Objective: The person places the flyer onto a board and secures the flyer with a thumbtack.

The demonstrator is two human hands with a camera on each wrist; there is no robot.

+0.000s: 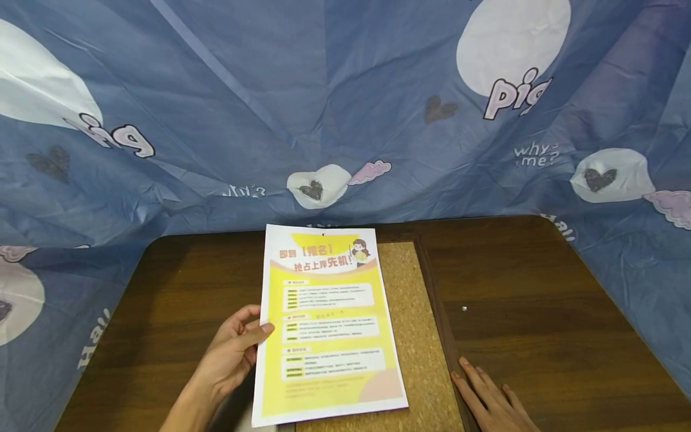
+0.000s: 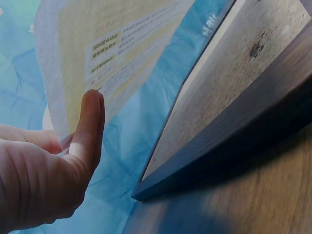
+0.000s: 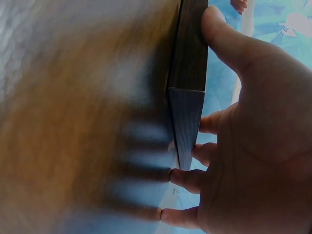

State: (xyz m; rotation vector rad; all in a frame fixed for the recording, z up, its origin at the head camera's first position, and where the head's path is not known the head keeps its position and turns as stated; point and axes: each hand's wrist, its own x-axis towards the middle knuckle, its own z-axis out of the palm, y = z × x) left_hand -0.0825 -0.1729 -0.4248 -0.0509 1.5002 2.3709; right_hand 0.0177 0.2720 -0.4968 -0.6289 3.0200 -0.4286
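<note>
My left hand (image 1: 229, 354) pinches the left edge of a yellow-and-white printed flyer (image 1: 329, 336) between thumb and fingers. Its lower part hangs clear of the board in the left wrist view, where the pinching thumb and fingers also show. Beneath the flyer lies a cork board (image 1: 412, 336) in a dark wooden frame (image 1: 439, 312); the flyer hides its left part in the head view. My right hand (image 1: 488, 399) rests at the frame's right side near the front. In the right wrist view, its thumb (image 3: 214, 27) touches the frame and its other fingers extend along the tabletop.
A small shiny object, too small to make out, lies on the brown wooden table (image 1: 518, 282) right of the frame. Behind the table hangs a blue patterned cloth (image 1: 259, 108). A dark pit (image 2: 256, 50) marks the cork in the left wrist view.
</note>
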